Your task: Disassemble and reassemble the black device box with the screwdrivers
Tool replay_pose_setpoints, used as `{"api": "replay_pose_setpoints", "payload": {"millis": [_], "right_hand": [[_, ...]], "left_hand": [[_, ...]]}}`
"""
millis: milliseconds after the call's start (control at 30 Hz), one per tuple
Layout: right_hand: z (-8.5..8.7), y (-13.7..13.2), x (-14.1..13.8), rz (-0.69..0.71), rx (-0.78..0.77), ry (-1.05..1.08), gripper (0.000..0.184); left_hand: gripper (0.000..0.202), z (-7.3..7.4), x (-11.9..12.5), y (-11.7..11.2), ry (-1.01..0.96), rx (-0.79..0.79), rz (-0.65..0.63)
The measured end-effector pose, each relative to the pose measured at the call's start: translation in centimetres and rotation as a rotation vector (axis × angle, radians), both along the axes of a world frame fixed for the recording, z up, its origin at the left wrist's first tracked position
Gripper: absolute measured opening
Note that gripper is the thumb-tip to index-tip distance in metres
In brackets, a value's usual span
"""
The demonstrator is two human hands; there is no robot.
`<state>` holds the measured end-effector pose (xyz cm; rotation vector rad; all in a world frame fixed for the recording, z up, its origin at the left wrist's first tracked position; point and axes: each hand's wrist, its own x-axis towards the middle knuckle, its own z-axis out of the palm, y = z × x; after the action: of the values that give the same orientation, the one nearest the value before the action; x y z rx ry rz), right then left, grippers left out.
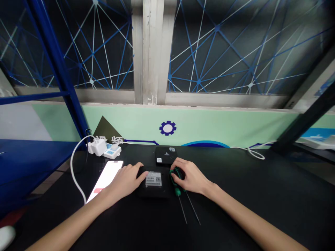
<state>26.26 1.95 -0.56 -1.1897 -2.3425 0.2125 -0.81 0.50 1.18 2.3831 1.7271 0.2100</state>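
A flat black box with a white printed label lies on the table in front of me. My left hand is at its left side, the thumb on top near the label and the index finger along the far left corner. To the right of the box, my right hand is closed around the green handles of two screwdrivers. Their thin metal shafts point toward me, tips low over the dark table. The fingers partly cover the handles. Behind the box sits a smaller black case with a small white sticker.
A phone with a lit screen lies left of my left hand. Beyond it are a white power strip and a charger with a looping white cable. Another white cable lies at the back right of the black table.
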Motion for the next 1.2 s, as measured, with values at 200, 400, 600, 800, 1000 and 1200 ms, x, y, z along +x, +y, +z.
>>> {"api": "replay_pose_setpoints", "payload": {"millis": [200, 400, 600, 800, 1000, 1200], "right_hand": [[0.1, -0.2, -0.1, -0.027, 0.004, -0.021, 0.01], [0.1, -0.2, -0.1, -0.033, 0.015, -0.045, 0.01], [0.1, -0.2, 0.0, -0.027, 0.033, -0.063, 0.016], [0.5, -0.6, -0.2, -0.015, 0.142, -0.081, 0.024], [0.9, -0.9, -0.6, 0.07, 0.166, -0.049, 0.036], [0.3, -0.9, -1.1, 0.084, 0.074, 0.068, 0.062]], "left_hand": [[0.052, -0.2, -0.3, 0.4, -0.017, -0.002, 0.003], [0.049, -0.8, -0.7, 0.9, -0.063, 0.01, -0.009], [0.045, -1.1, -0.8, 1.3, -0.17, -0.015, -0.04], [0.045, -1.2, -1.2, 2.0, -0.335, -0.107, -0.043], [0.046, -1.4, -1.3, 2.6, -0.512, -0.145, -0.031], [0.036, -0.4, -0.8, 2.2, -0.631, -0.088, -0.052]]}}
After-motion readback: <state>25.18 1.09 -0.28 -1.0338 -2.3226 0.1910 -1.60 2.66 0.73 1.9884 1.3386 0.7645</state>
